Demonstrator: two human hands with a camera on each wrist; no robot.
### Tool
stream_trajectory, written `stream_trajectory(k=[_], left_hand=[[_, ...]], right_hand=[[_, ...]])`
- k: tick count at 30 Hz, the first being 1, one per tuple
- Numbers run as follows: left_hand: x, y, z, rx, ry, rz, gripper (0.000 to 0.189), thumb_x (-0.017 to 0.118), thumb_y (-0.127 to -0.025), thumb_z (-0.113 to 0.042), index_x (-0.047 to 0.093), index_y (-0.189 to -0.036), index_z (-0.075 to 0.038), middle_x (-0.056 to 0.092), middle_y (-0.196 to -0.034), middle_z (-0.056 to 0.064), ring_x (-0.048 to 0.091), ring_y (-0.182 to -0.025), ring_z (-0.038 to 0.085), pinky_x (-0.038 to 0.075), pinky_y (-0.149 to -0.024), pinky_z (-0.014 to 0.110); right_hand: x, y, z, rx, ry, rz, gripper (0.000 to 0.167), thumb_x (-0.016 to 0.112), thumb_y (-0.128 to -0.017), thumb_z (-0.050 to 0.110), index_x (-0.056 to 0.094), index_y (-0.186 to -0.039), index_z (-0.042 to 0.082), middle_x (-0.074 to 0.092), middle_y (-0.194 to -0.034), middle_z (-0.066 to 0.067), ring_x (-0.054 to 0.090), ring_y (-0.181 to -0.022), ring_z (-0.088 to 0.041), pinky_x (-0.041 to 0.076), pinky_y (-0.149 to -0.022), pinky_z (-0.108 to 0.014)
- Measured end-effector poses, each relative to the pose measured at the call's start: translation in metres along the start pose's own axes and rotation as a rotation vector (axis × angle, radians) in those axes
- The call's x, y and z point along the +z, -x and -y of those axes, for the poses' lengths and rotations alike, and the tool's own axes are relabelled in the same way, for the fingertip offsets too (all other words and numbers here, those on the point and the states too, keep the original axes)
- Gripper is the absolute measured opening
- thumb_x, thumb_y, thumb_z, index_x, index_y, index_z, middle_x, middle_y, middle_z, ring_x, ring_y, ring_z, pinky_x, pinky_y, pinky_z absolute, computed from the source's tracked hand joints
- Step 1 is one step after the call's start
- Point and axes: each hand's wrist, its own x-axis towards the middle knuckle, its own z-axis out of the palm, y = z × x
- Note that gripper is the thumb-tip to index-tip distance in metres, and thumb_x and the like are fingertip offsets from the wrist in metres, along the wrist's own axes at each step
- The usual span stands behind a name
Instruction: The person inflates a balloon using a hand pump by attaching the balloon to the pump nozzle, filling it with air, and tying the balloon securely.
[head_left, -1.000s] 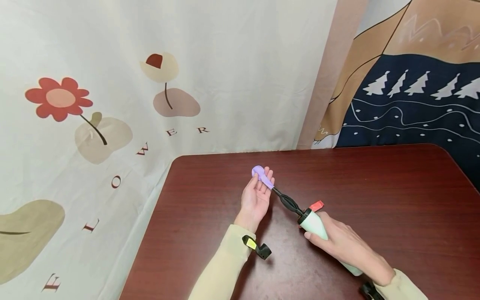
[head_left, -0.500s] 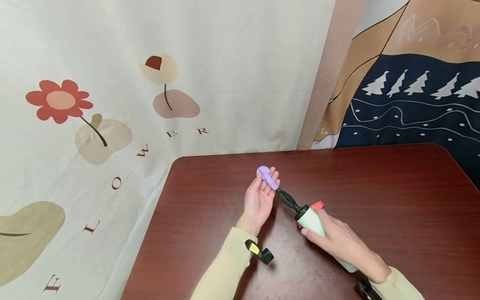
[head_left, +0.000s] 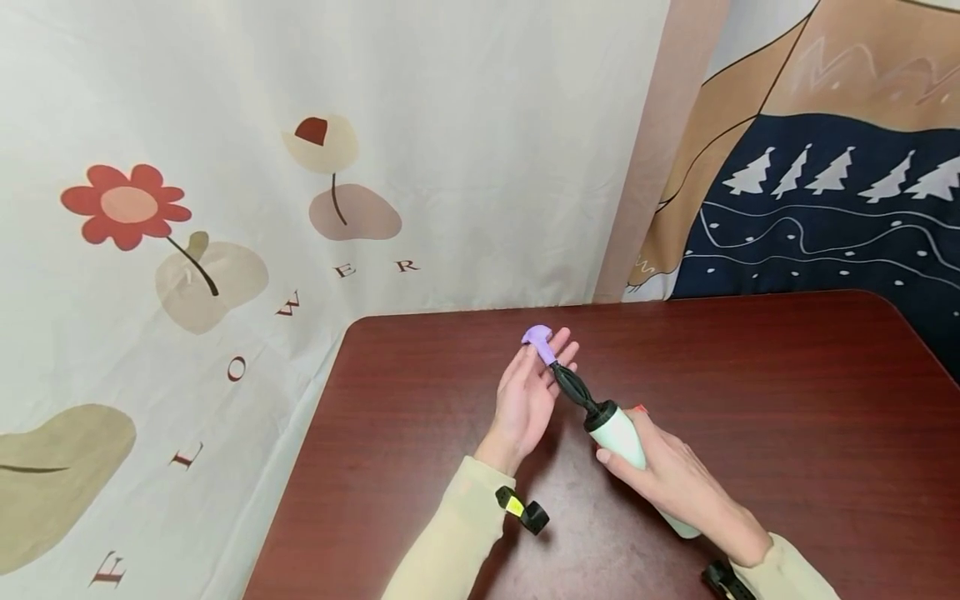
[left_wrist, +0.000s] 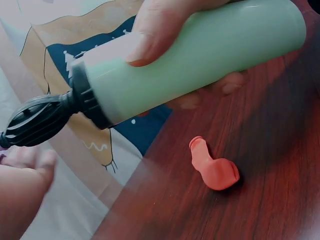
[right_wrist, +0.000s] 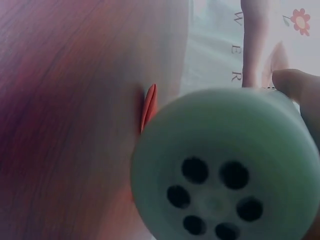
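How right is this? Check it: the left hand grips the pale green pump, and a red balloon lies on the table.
Not quite: the head view shows the right hand gripping the pale green pump. A red balloon does lie on the table.

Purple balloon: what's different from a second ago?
The purple balloon and left hand shifted right; the pump shifted a little left and farther away. The red balloon is now mostly hidden in the head view. The right hand still grips the pump, the purple balloon still attached.
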Motion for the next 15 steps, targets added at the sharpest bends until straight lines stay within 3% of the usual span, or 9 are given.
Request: stream_trajectory(k=[6, 10, 15], left_hand=[[0.0043, 0.0025, -0.0002, -0.079, -0.066, 0.035, 0.059, 0.043, -0.111, -0.042, 0.047, -0.146, 0.006, 0.055, -0.147, 0.024, 0.048, -0.142, 0.038, 0.027, -0.122, 0.055], [0.0050, 0.0038, 0.0002, -0.037, -0.099, 0.021, 0.052, 0.044, -0.112, -0.037, 0.053, -0.142, 0.005, 0.061, -0.142, 0.021, 0.053, -0.138, 0.037, 0.035, -0.119, 0.051], [0.0048, 0.0053, 0.0030, 0.024, -0.173, -0.010, 0.030, 0.045, -0.113, -0.027, 0.065, -0.121, -0.006, 0.071, -0.127, 0.011, 0.057, -0.133, 0.038, 0.038, -0.116, 0.047]], right_hand=[[0.0008, -0.0020, 0.0018, -0.035, -0.002, -0.038, 0.055, 0.074, -0.095, 0.044, 0.052, -0.135, 0.013, 0.057, -0.093, 0.002, 0.056, -0.079, -0.012, 0.048, -0.064, -0.031], [0.0002, -0.0020, 0.0029, -0.036, -0.007, -0.042, 0.054, 0.074, -0.096, 0.043, 0.053, -0.134, 0.012, 0.057, -0.094, 0.002, 0.056, -0.079, -0.011, 0.048, -0.064, -0.031], [0.0014, -0.0017, 0.0062, -0.045, -0.010, -0.047, 0.052, 0.074, -0.096, 0.042, 0.054, -0.134, 0.013, 0.058, -0.092, 0.002, 0.056, -0.078, -0.011, 0.048, -0.064, -0.031]])
